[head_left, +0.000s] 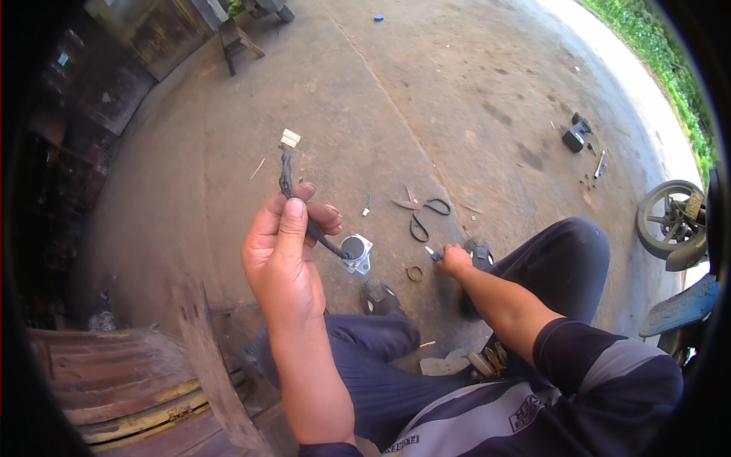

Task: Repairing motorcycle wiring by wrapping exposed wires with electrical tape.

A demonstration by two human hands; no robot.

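Observation:
My left hand (289,247) is raised, thumb and fingers pinched around a black-wrapped wire harness (286,171). A white plug connector (290,138) tops the harness. Its lower end runs to a round dark-faced part with a silver metal mount (356,251), which appears to hang from it. Low on the right, my right hand (457,260) is closed on a small tool with a pale tip (431,251); its exact kind is hard to make out. On the floor beyond that hand lie black-handled scissors (419,215). A brownish ring (414,273) rests to its left.
A small white connector with green wire (366,211) lies on the concrete floor. Farther right are a black cordless drill (576,135) and small hardware. A motorcycle wheel (671,221) stands at the right edge, a wooden bench (137,373) at lower left, a small stool (236,44) far left.

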